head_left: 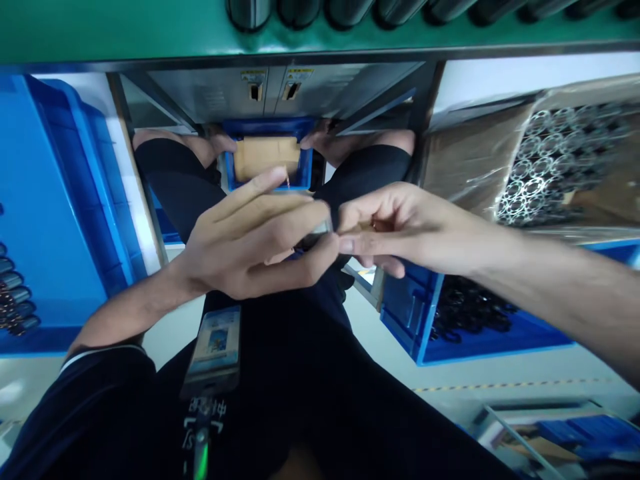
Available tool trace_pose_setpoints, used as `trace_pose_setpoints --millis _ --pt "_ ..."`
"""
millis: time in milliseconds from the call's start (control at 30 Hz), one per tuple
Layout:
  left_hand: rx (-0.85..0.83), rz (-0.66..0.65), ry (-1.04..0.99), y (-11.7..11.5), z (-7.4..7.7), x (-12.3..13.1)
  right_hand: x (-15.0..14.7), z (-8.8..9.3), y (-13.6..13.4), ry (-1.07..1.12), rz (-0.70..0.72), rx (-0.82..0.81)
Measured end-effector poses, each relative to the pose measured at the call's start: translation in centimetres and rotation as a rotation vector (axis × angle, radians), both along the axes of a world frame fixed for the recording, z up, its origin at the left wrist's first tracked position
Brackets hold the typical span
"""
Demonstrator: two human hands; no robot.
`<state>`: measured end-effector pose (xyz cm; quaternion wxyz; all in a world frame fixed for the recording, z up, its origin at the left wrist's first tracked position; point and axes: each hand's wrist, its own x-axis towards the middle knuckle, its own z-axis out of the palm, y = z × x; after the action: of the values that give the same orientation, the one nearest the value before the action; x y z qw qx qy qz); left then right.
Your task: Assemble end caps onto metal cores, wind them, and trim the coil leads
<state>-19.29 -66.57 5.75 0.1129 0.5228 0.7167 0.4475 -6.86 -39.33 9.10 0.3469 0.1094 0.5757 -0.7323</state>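
**small shiny metal piece pinched between two hands, above the lap**

left hand out in front of the chest, palm turned in, fingers curled and spread, thumb low, closed around one end of a small shiny metal piece. right arm reaching in level from the right, bare to the wrist, right hand bent inward, thumb and fingertips closed on the other end of the piece, the two hands touching it from opposite sides. exact shape of the piece hidden by the fingers. dark sleeve with a pale cuff on the left forearm; id badge hanging on the chest below the hands.

beyond the hands, a small blue bin between the knees, a piece of cardboard inside. near the left edge, a blue crate with dark rings at its lower corner. to the right, another blue crate full of black rings, and above it a plastic-wrapped cardboard box of silver rings.
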Motion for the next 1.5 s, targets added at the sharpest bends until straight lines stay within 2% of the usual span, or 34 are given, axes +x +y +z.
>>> trace_pose_setpoints --millis 100,167,233,300,367,500,600,733,833,900,967,1000,1067,1133,1200,1233,1267,1333,1400,1500 --pt "0.076 0.028 0.276 -0.4 0.3 -0.1 0.4 1.8 -0.2 0.288 -0.085 0.344" --pt "0.049 0.147 0.240 -1.0 0.8 -1.0 1.1 2.6 0.7 0.406 -0.150 0.551" --pt "0.042 0.292 0.213 -1.6 1.1 -3.0 1.9 2.3 2.0 0.413 -0.256 0.637" --pt "0.065 0.433 0.281 -1.9 1.0 -6.2 2.4 0.9 2.8 0.376 -0.298 0.637" --pt "0.050 0.530 0.358 -1.7 0.2 -9.9 2.6 -0.9 2.5 0.325 -0.261 0.599" --pt "0.026 0.587 0.440 0.0 -2.7 -16.0 2.5 -2.9 -0.2 0.280 -0.120 0.526" --pt "0.057 0.625 0.438 0.6 -3.5 -18.5 3.0 -3.2 -1.4 0.290 -0.016 0.498" --pt "0.056 0.712 0.491 0.4 -3.1 -23.1 4.1 -3.1 -1.3 0.262 0.008 0.513" --pt "0.072 0.638 0.530 0.6 -3.5 -27.8 4.1 -3.2 -1.4 0.276 -0.018 0.523" --pt "0.073 0.579 0.522 0.9 -3.4 -29.6 3.7 -2.9 -1.7 0.308 -0.017 0.511" --pt "0.087 0.529 0.509 1.0 -2.3 -28.8 3.0 -2.3 -2.2 0.353 -0.051 0.520" --pt "0.112 0.492 0.495 1.0 -1.4 -27.2 2.6 -1.8 -2.5 0.376 -0.102 0.532" --pt "0.194 0.373 0.413 0.9 1.0 -22.2 1.8 -0.8 -3.1 0.414 -0.287 0.522" --pt "0.279 0.207 0.200 0.6 3.6 -16.3 0.7 0.3 -4.0 0.444 -0.510 0.408" --pt "0.215 0.083 0.007 0.4 5.7 -11.2 -0.6 1.2 -4.8 0.439 -0.631 0.247" --pt "0.182 -0.002 -0.008 0.3 6.3 -9.4 -1.2 1.5 -5.3 0.415 -0.637 0.190" --pt "0.137 -0.051 -0.015 0.3 6.6 -8.0 -1.7 1.7 -5.6 0.379 -0.617 0.161" --pt "0.095 -0.081 0.019 0.0 6.1 -6.4 -2.4 2.0 -6.1 0.310 -0.569 0.165" --pt "0.172 0.037 0.153 -0.5 5.1 -5.7 -2.6 2.1 -6.3 0.270 -0.561 0.180" --pt "0.313 0.206 0.507 -1.7 3.9 -5.5 -2.3 2.1 -6.2 0.266 -0.591 0.165"
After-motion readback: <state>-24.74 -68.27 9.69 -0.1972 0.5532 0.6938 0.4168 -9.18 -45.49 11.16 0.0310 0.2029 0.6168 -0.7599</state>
